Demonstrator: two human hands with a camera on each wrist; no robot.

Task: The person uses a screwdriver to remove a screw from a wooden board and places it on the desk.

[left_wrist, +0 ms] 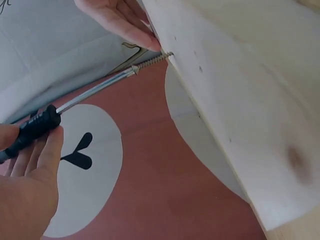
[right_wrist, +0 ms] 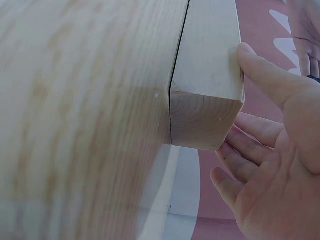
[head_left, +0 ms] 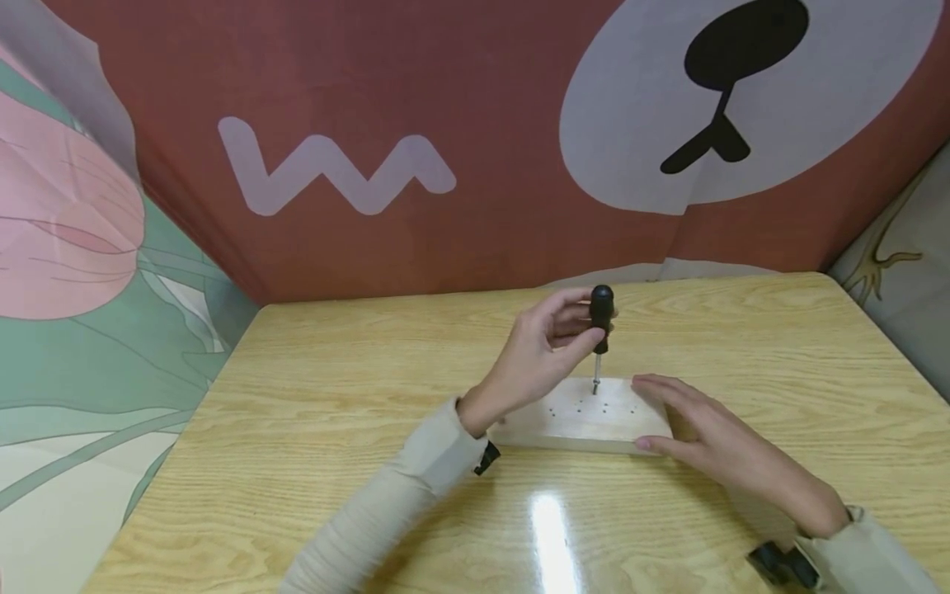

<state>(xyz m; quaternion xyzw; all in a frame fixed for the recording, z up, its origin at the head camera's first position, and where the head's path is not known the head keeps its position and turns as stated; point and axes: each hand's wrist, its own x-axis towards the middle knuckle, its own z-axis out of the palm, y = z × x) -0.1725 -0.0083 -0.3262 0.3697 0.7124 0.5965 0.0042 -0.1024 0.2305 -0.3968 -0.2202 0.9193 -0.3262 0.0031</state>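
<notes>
My left hand [head_left: 530, 351] holds a screwdriver with a black handle [head_left: 602, 307] upright over a pale wooden block [head_left: 579, 425]. In the left wrist view, the screwdriver's steel shaft [left_wrist: 95, 91] meets the head of a long threaded screw [left_wrist: 152, 61]. The screw's tip stands in the block's top face, most of its thread showing above the wood. Several small dark holes dot that face. At the block's right end, my right hand [head_left: 701, 425] grips it, thumb [right_wrist: 265, 72] on the front edge and fingers [right_wrist: 245, 150] along the back.
The block lies on a wood-grain table [head_left: 356, 371] with a glare patch near the front. Behind the table rises a red backdrop [head_left: 445, 247] with cartoon shapes. A flower-patterned cloth [head_left: 82, 247] hangs at the left. Black straps sit at both wrists.
</notes>
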